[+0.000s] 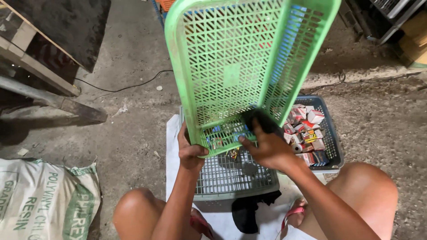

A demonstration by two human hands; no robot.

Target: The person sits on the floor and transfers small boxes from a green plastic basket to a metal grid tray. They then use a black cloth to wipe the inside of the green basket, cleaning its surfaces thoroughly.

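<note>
My left hand point(190, 151) grips the lower left rim of a green perforated plastic basket point(222, 66), which is tipped up on end with its open side toward me. My right hand point(266, 144) reaches into the basket's lower end and presses a dark cloth point(260, 120) against its inside. A few small boxes point(218, 142) lie in the bottom corner of the green basket. Below it a grey basket point(231, 178) rests on a white sheet point(173, 133).
A blue-grey basket point(331, 133) full of several small cartons sits at the right. A printed white sack point(44, 200) lies at the lower left. Wooden beams point(49, 98) and a black cable point(120, 88) cross the concrete floor. Another dark cloth point(247, 213) lies by my knees.
</note>
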